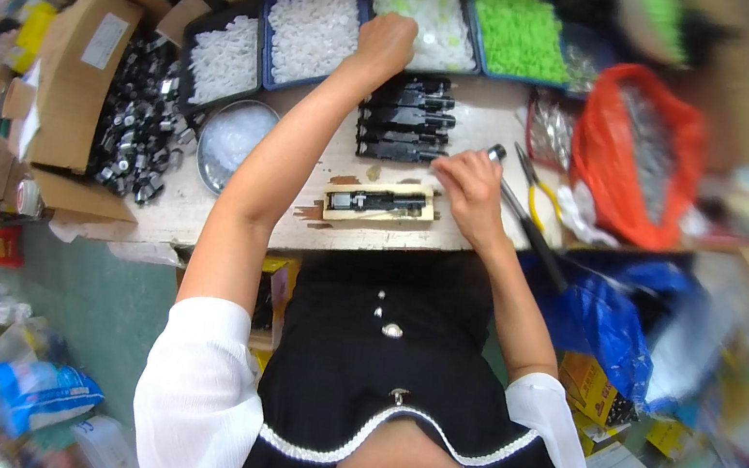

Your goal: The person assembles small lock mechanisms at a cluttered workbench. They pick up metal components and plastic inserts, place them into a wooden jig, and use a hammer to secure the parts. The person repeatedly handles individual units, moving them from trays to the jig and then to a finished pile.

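Observation:
My left hand reaches to the far trays, its fingers curled together at the left edge of a tray of small white parts. What those fingers hold, if anything, is hidden. My right hand is at the right end of a pale wooden holder, fingers bent inward and something small perhaps between them. Inside the holder lies a black mechanism with a metal piece. Beyond it, several black mechanisms sit in a row. A long dark tool runs beside my right wrist.
Trays of white pieces and green pieces line the back. A round metal bowl and a carton of dark metal parts stand left. Yellow-handled pliers and a red bag are right.

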The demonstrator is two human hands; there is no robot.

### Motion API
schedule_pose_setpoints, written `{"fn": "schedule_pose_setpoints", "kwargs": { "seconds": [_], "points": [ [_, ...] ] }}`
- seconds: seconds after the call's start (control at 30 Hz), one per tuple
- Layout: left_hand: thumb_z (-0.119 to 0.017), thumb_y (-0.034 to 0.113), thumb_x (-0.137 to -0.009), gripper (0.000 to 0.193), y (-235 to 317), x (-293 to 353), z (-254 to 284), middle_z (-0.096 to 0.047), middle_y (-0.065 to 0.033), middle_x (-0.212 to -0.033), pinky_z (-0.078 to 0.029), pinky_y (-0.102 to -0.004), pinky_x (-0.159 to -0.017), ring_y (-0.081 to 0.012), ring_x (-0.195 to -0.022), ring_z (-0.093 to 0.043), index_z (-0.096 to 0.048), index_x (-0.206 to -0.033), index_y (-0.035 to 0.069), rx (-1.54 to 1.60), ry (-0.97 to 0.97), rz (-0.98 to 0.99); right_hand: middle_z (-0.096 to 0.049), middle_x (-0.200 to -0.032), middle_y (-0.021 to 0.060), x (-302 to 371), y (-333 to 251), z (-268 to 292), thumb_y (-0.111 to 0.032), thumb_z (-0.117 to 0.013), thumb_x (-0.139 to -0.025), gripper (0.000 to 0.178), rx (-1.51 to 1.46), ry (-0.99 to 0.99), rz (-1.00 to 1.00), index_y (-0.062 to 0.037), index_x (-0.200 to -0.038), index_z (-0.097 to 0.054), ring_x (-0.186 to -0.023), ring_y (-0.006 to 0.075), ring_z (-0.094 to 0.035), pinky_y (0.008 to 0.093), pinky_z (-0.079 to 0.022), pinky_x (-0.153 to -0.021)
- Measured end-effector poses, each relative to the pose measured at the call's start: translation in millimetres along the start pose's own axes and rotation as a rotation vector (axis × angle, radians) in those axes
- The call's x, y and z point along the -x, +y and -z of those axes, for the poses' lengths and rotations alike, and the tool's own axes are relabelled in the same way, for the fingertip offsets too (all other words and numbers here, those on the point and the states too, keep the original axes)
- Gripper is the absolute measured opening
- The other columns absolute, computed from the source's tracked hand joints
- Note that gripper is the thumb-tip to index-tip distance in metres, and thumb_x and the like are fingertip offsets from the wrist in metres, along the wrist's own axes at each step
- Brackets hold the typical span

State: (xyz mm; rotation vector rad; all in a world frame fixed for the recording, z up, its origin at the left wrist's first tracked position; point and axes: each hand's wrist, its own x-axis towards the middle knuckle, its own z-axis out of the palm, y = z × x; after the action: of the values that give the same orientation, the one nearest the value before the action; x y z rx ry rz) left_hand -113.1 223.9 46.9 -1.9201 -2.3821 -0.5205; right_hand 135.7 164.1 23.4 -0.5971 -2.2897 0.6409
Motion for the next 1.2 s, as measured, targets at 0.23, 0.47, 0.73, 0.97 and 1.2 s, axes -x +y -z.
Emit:
{"fn": "schedule_pose_setpoints", "kwargs": {
  "seconds": [0.23, 0.47, 0.73, 0.97, 1.2],
  "points": [
    [-0.064, 0.006, -0.066, 0.02, -22, 1, 5, -0.064, -0.017, -0.086, -0.048, -0.0388, -0.07, -0.0324, -0.076, -0.062, -0.069, -0.085, 0.005, 0.169, 0.147, -0.037, -0.056, -0.078, 0.0002, -3, -1, -2, -0.007, -0.064, -0.075, 0.008, -0.007, 0.023, -0.009, -0.0085, -0.083, -0.065, -0.079, 0.0179, -0.05, 0.0329, -0.029, -0.071],
    [-0.063, 0.002, -0.072, 0.018, -5, 32, 36, -0.066, -0.0138, -0.075, -0.05, -0.0301, -0.061, -0.0223, -0.066, -0.064, -0.066, -0.089, -0.001, 1.012, 0.175, 0.153, -0.057, -0.079, 0.0005, -17, -4, 5, -0.007, -0.063, -0.076, 0.006, -0.057, 0.047, -0.025, -0.0088, -0.081, -0.064, -0.081, 0.0177, -0.052, 0.0325, -0.03, -0.072],
    [-0.062, -0.004, -0.079, 0.012, 26, 153, 47, -0.064, -0.0116, -0.083, -0.055, -0.0292, -0.061, -0.0177, -0.07, -0.064, -0.063, -0.09, -0.003, 1.757, -0.022, 0.305, -0.057, -0.08, 0.0056, -48, -31, 15, -0.003, -0.063, -0.075, 0.007, -0.312, 0.018, 0.083, -0.0041, -0.082, -0.062, -0.078, 0.0246, -0.055, 0.0328, -0.04, -0.061],
    [-0.063, -0.006, -0.076, 0.01, 27, 202, 41, -0.059, -0.0104, -0.087, -0.056, -0.032, -0.061, -0.0212, -0.073, -0.065, -0.062, -0.086, -0.002, 1.948, -0.017, 0.156, -0.056, -0.08, 0.0048, -49, -55, 1, -0.003, -0.064, -0.075, 0.008, -0.349, -0.187, 0.207, -0.0045, -0.082, -0.063, -0.08, 0.0223, -0.053, 0.0332, -0.039, -0.071],
    [-0.063, -0.008, -0.075, 0.01, 25, 211, 43, -0.058, -0.0096, -0.087, -0.055, -0.0312, -0.064, -0.0209, -0.072, -0.064, -0.063, -0.083, -0.002, 1.937, -0.039, 0.118, -0.056, -0.08, 0.0054, -57, -62, 9, 0.001, -0.066, -0.072, 0.012, -0.3, -0.316, 0.29, -0.0047, -0.082, -0.064, -0.079, 0.022, -0.054, 0.0318, -0.043, -0.068]
  ]
}}
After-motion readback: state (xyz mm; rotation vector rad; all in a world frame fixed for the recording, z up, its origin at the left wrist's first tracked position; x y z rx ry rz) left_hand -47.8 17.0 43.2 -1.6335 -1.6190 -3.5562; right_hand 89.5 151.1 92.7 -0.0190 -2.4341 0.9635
